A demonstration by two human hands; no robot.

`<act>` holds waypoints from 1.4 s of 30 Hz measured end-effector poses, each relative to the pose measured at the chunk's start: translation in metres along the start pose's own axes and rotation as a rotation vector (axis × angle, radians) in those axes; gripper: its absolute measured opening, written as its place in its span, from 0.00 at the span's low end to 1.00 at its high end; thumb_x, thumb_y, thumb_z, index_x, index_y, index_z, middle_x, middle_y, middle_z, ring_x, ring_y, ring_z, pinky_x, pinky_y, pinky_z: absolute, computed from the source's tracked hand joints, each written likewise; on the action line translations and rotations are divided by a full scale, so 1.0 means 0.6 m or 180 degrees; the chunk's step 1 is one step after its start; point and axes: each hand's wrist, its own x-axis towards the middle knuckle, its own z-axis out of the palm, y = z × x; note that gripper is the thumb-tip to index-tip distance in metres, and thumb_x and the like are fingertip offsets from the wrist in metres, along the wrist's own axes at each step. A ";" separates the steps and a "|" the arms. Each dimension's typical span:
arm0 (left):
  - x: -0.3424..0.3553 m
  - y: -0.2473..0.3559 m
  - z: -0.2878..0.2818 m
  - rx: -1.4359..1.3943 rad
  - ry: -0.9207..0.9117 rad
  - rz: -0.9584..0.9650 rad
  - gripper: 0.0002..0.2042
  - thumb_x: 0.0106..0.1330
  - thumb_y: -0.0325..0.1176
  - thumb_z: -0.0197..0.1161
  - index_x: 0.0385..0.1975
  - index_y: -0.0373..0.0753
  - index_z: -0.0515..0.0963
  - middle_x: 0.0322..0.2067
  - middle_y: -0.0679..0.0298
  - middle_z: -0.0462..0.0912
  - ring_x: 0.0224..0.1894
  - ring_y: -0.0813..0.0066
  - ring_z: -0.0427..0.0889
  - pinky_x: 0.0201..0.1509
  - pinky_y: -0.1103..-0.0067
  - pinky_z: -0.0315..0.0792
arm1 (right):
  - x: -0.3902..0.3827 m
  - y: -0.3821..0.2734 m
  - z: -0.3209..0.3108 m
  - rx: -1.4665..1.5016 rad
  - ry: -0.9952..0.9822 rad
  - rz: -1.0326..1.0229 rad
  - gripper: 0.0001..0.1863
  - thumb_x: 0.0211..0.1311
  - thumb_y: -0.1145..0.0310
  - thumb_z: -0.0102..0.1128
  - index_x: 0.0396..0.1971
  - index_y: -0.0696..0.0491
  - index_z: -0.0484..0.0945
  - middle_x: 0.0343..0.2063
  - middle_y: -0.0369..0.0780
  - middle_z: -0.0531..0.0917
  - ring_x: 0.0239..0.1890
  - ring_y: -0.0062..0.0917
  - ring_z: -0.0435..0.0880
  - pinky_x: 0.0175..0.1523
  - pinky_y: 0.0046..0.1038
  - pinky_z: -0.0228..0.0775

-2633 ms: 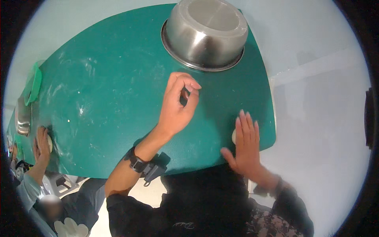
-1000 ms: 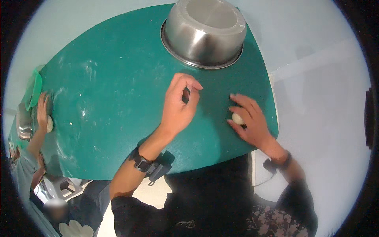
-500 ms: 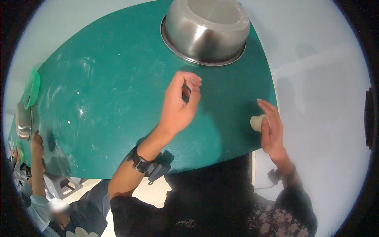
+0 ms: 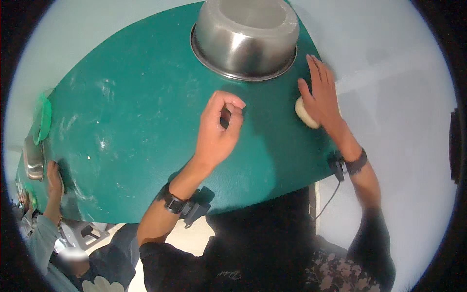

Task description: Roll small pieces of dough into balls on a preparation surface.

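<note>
A pale ball of dough (image 4: pixel 304 114) lies near the right edge of the green table (image 4: pixel 146 131). My right hand (image 4: pixel 321 97) rests with its palm over the dough, hiding part of it; the fingers stretch forward and the thumb stands apart. Over the middle of the table is my left hand (image 4: pixel 219 121), its fingers curled round to meet the thumb in a loop. Nothing shows inside that loop. Beyond both hands sits an upturned metal basin (image 4: pixel 245 48), rim down on the table.
A pale wall (image 4: pixel 384 121) borders the table on the right. Far left are a green plastic basket (image 4: pixel 44 117), a metal container (image 4: pixel 34 158) and another person's hand (image 4: pixel 55 180). Flour smears and small crumbs mark the tabletop. A grey stool (image 4: pixel 87 236) stands below at left.
My right hand has slid forward with the dough and its fingers have straightened. My left hand stays curled in nearly the same place. At far left the other person's hand has shifted onto the table.
</note>
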 end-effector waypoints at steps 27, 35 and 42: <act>0.002 0.000 -0.006 0.0059 0.0017 -0.0009 0.06 0.73 0.19 0.60 0.42 0.37 0.81 0.39 0.66 0.80 0.35 0.80 0.76 0.39 0.80 0.72 | -0.205 -0.118 -0.131 0.1112 -0.0614 0.0151 0.32 0.60 0.69 0.79 0.63 0.56 0.77 0.61 0.47 0.81 0.59 0.46 0.82 0.66 0.42 0.76; -0.008 0.006 -0.010 0.0035 -0.0086 -0.0251 0.05 0.74 0.20 0.60 0.41 0.36 0.81 0.39 0.65 0.81 0.35 0.79 0.76 0.39 0.80 0.72 | -0.201 -0.094 -0.149 0.1784 -0.0545 0.0350 0.26 0.68 0.77 0.53 0.66 0.58 0.76 0.64 0.51 0.80 0.67 0.47 0.80 0.74 0.42 0.69; -0.001 -0.001 -0.010 0.0136 -0.0082 -0.0046 0.05 0.73 0.19 0.60 0.40 0.37 0.81 0.39 0.65 0.81 0.34 0.78 0.76 0.39 0.79 0.71 | -0.111 -0.102 -0.074 0.0270 -0.0287 -0.0066 0.32 0.75 0.59 0.64 0.72 0.60 0.72 0.74 0.54 0.72 0.74 0.52 0.71 0.79 0.50 0.61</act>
